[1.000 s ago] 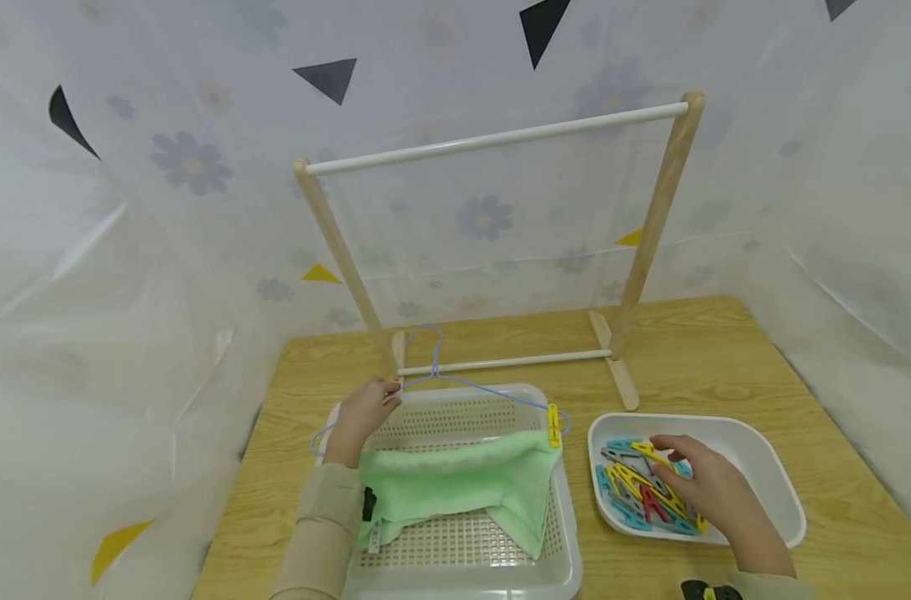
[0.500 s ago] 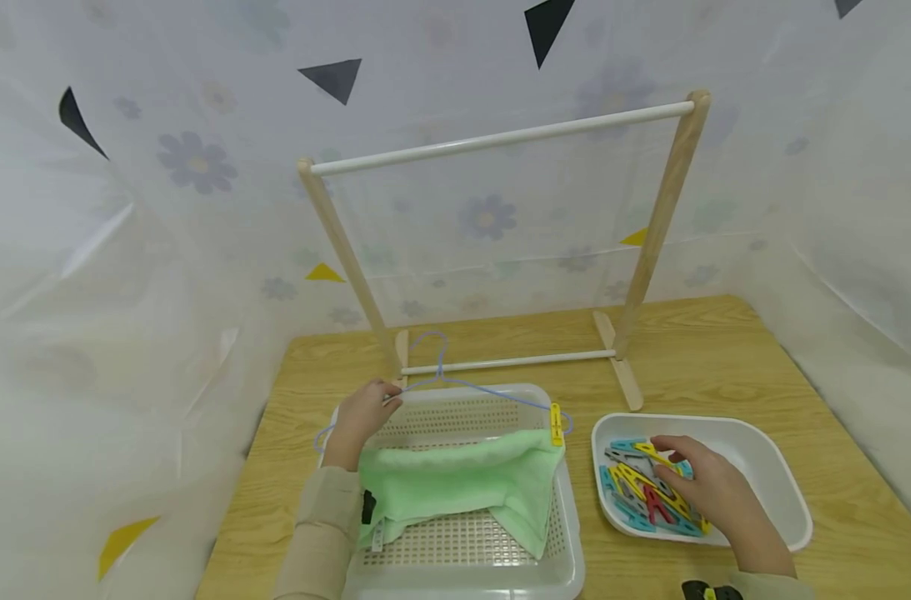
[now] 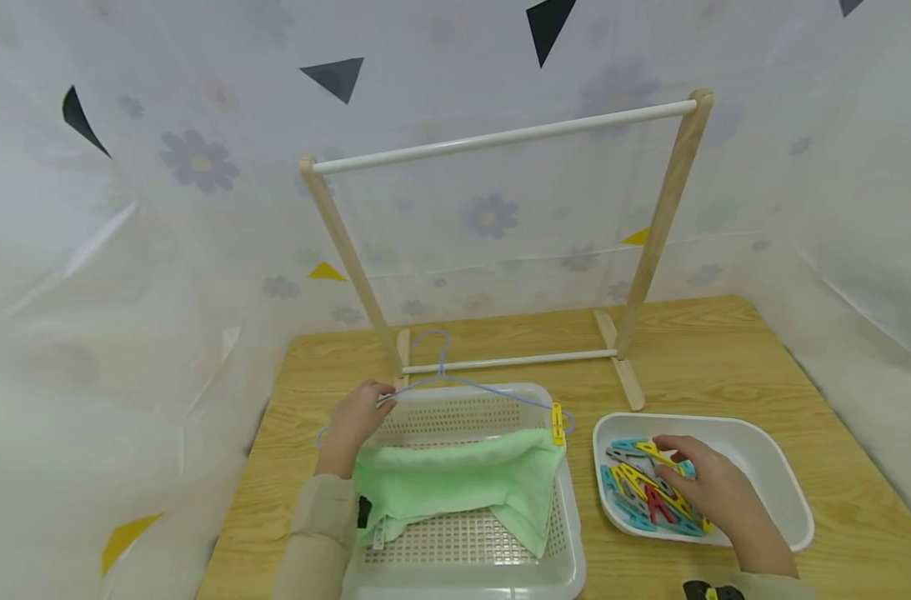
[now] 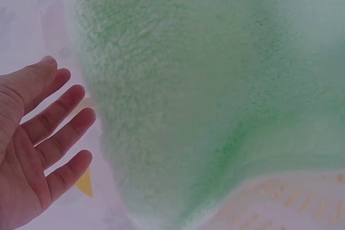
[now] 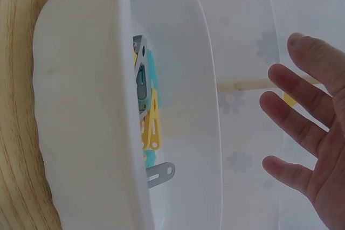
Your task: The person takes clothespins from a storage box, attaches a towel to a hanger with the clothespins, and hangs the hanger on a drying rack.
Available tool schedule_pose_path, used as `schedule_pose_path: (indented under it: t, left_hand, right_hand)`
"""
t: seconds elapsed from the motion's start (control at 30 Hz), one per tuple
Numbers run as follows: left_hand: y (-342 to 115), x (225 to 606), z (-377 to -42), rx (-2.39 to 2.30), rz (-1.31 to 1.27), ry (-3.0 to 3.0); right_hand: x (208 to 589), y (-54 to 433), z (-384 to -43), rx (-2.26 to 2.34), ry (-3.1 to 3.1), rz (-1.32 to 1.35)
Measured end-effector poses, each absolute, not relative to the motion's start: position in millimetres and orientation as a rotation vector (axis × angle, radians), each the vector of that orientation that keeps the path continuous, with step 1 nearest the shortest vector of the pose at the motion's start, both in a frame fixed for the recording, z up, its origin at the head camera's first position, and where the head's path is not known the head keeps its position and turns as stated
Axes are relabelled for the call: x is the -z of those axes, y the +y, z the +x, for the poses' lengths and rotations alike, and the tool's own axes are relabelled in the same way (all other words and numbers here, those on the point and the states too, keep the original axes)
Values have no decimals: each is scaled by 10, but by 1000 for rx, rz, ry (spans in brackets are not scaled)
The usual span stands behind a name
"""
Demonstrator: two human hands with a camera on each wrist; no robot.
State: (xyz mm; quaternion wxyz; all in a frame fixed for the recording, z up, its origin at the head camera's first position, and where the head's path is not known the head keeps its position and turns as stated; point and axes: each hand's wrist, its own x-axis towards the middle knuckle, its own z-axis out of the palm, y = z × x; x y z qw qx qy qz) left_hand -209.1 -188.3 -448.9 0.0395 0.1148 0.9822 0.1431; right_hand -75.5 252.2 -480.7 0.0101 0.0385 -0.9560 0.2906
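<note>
A pale blue wire hanger (image 3: 493,390) lies across the back of the white perforated basket (image 3: 455,581). At its right end a yellow clothespin (image 3: 558,423) clips a light green towel (image 3: 463,483), also large in the left wrist view. My left hand (image 3: 353,425) is at the hanger's left arm, fingertips beside the wire; in the left wrist view its fingers are spread and relaxed, nothing visibly held. My right hand (image 3: 713,487) hovers over a white tub (image 3: 788,500) of clothespins (image 3: 635,483); the right wrist view shows its fingers apart and holding nothing.
Behind the basket stands a rack with wooden posts (image 3: 658,225) and a white top bar (image 3: 500,139). The wooden table (image 3: 695,350) carries it all. Translucent flowered sheets (image 3: 485,217) enclose the table at the back and sides.
My left hand has drawn slightly left along the hanger. The right hand stays over the tub in nearly the same pose. The camera has shifted a little.
</note>
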Motion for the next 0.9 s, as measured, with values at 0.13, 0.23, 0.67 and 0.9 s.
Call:
schedule_pose_path:
  t: [0.13, 0.23, 0.67, 0.9]
  left_hand:
    - [-1902, 4459, -2053, -435, 354, 3026]
    - [-1917, 4438, -2030, -425, 359, 3045]
    - [-1953, 4244, -1840, -359, 402, 3133]
    - [-1973, 4189, -1758, -320, 432, 3185]
  right_hand:
    - [4797, 2522, -748, -908, -2992, 115]
    - [4795, 2525, -749, -902, -2997, 115]
    - [4825, 2547, -756, -896, -2963, 137]
    - [4832, 2565, -741, -901, -2950, 125]
